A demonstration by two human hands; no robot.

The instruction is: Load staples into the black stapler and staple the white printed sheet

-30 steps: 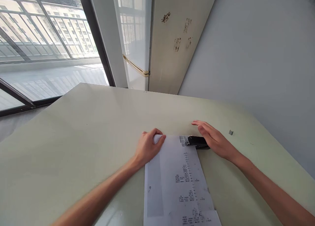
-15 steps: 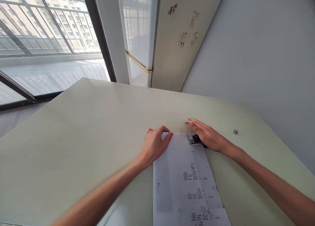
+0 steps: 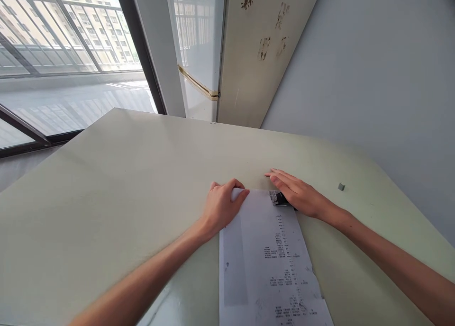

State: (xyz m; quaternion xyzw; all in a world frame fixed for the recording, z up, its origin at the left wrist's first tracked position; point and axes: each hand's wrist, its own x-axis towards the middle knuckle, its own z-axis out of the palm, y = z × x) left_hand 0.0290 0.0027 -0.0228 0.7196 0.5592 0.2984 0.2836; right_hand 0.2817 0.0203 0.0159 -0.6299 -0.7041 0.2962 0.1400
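A printed sheet of white paper [image 3: 266,255] lies on a pale green table [image 3: 124,184], running from the near edge towards the middle. My left hand [image 3: 222,206] grips the sheet's far left corner, fingers curled round it. My right hand [image 3: 296,193] lies flat with its fingers stretched out, pressing down on a black stapler [image 3: 279,199] at the sheet's far right corner. Only the stapler's front end shows under my palm.
A small grey block of staples [image 3: 341,186] lies on the table to the right. A cream fridge [image 3: 227,51] stands behind the table against a grey wall. A large window [image 3: 64,56] fills the left.
My right hand moved left and came down onto the stapler, which now sits over the sheet's corner and is mostly covered. My left hand kept its grip on the paper.
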